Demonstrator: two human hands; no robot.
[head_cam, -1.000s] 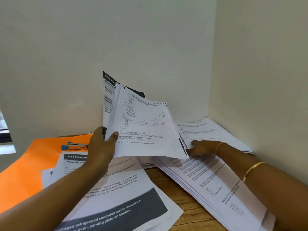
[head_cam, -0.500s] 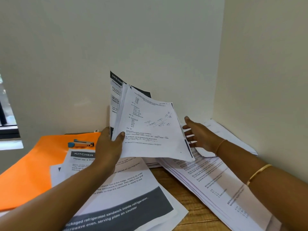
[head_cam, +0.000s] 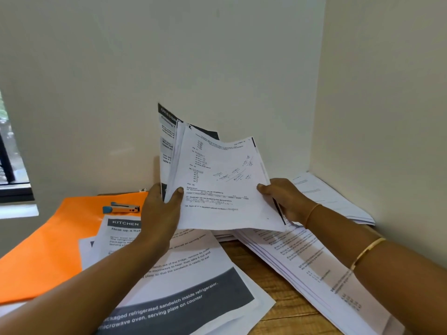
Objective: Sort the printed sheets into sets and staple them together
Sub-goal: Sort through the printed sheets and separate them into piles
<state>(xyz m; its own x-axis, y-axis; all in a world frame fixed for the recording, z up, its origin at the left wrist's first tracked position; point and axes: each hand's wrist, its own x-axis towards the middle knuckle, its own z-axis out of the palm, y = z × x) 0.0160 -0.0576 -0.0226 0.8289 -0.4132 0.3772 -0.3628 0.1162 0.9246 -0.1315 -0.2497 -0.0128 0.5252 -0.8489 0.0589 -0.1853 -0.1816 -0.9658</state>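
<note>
I hold a fanned bundle of printed sheets (head_cam: 217,180) up above the table, the front page showing maths questions and a dark-headed sheet behind it. My left hand (head_cam: 162,209) grips the bundle's lower left edge, thumb on the front page. My right hand (head_cam: 283,199) pinches the right edge of the front sheets. A small stapler (head_cam: 122,207) with a blue end lies on the orange folder (head_cam: 48,247) at the left, apart from both hands. Printed "KITCHEN" sheets (head_cam: 174,281) lie below my left arm.
A spread stack of question sheets (head_cam: 314,269) lies under my right forearm, and another pile (head_cam: 326,197) sits in the wall corner. Bare wooden table (head_cam: 285,308) shows between the piles. Walls close off the back and right; a window (head_cam: 12,170) is at far left.
My right hand lifted off the piles on the table, swung left and took hold of the right edge of the held bundle. The left hand kept its grip.
</note>
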